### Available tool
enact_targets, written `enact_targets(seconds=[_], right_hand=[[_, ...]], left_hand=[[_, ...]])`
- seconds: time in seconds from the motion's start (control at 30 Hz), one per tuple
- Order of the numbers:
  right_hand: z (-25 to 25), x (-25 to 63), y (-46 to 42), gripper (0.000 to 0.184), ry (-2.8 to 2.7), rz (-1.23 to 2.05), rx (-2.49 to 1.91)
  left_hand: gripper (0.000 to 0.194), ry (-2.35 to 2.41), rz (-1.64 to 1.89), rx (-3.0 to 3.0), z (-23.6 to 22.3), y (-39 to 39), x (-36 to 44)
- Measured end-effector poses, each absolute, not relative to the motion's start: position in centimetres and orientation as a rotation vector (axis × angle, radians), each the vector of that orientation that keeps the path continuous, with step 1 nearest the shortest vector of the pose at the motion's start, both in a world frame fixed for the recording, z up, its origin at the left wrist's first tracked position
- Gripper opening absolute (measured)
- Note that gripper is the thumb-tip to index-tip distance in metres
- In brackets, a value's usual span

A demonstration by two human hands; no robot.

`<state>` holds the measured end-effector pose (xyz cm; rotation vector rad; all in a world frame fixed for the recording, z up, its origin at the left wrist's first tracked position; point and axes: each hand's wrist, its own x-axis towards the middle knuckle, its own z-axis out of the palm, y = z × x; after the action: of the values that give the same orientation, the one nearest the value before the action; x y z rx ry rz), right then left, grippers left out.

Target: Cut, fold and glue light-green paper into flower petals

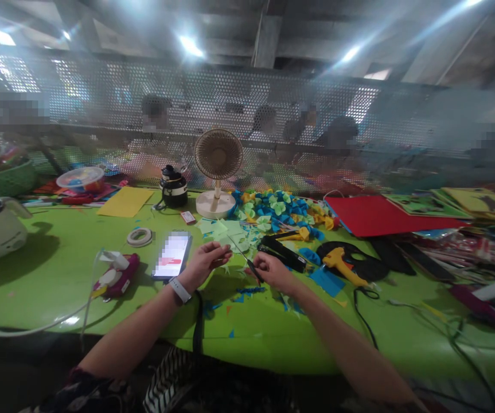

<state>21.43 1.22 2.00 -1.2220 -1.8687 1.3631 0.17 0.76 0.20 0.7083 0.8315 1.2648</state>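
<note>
My right hand (271,272) is closed around the dark handles of slim scissors (254,268), whose thin metal blade points up and left. Just left of the blade, my left hand (207,263) is pinched closed; whatever lies between its fingertips is too small to make out. Beyond both hands lie pale green paper pieces (225,230). Behind these is a heap of blue, green and yellow paper flowers (278,207). A black stapler (281,252) rests right of my right hand, and blue paper scraps (247,293) are strewn below it.
A lit phone (172,255), a tape roll (139,236) and a purple power strip (120,278) lie to the left. A small fan (218,155) stands at the back. On the right are a yellow glue gun (342,265), its cord, and red sheets (385,215).
</note>
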Motion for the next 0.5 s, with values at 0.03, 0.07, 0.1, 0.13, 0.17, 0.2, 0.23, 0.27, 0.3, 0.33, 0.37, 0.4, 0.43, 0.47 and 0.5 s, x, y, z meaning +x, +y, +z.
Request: enact_targets(seconds=[0.03,0.07,0.1,0.13,0.17,0.2,0.23,0.27,0.3,0.33,0.37,0.4,0.43,0.47,0.5], right_hand=[[1.97,21.46,1.26,0.055,-1.867,1.364,-1.226],[1.95,21.48,1.29,0.055,-1.869,1.363,-1.229],[1.94,21.51,1.32,0.055,-1.871,1.363,-1.229],[1.94,21.54,1.34,0.055,-1.875,1.361,-1.229],[1.97,21.57,1.35,0.055,-1.879,1.359,-1.230],[2.03,21.59,1.34,0.055,-1.883,1.359,-1.231],[2.10,21.61,1.33,0.055,-1.883,1.362,-1.233],[2.20,21.63,1.31,0.055,-1.880,1.372,-1.233],[2.30,21.64,1.28,0.055,-1.875,1.390,-1.233],[2.39,21.65,1.26,0.056,-1.869,1.411,-1.232],[2.48,21.67,1.24,0.056,-1.863,1.428,-1.229],[2.53,21.69,1.24,0.056,-1.862,1.439,-1.226],[2.56,21.72,1.25,0.056,-1.864,1.445,-1.221],[2.56,21.75,1.27,0.056,-1.869,1.446,-1.216],[2.53,21.79,1.31,0.056,-1.876,1.445,-1.210]], left_hand=[[0.031,0.837,1.266,0.717,0.09,0.82,0.10],[0.030,0.842,1.266,0.723,-0.01,0.89,0.02],[0.029,0.848,1.267,0.726,-0.11,0.96,-0.04],[0.029,0.856,1.270,0.727,-0.20,1.02,-0.10],[0.030,0.864,1.273,0.728,-0.26,1.07,-0.15],[0.030,0.872,1.276,0.732,-0.31,1.11,-0.18],[0.030,0.880,1.279,0.738,-0.33,1.14,-0.19],[0.030,0.887,1.280,0.748,-0.34,1.15,-0.18],[0.030,0.892,1.280,0.760,-0.32,1.14,-0.16],[0.030,0.894,1.276,0.775,-0.29,1.11,-0.12],[0.031,0.892,1.268,0.791,-0.24,1.06,-0.07],[0.032,0.890,1.257,0.806,-0.17,1.00,-0.01],[0.032,0.887,1.244,0.818,-0.10,0.93,0.05],[0.033,0.887,1.231,0.826,-0.01,0.86,0.10],[0.034,0.888,1.222,0.831,0.08,0.79,0.16]])
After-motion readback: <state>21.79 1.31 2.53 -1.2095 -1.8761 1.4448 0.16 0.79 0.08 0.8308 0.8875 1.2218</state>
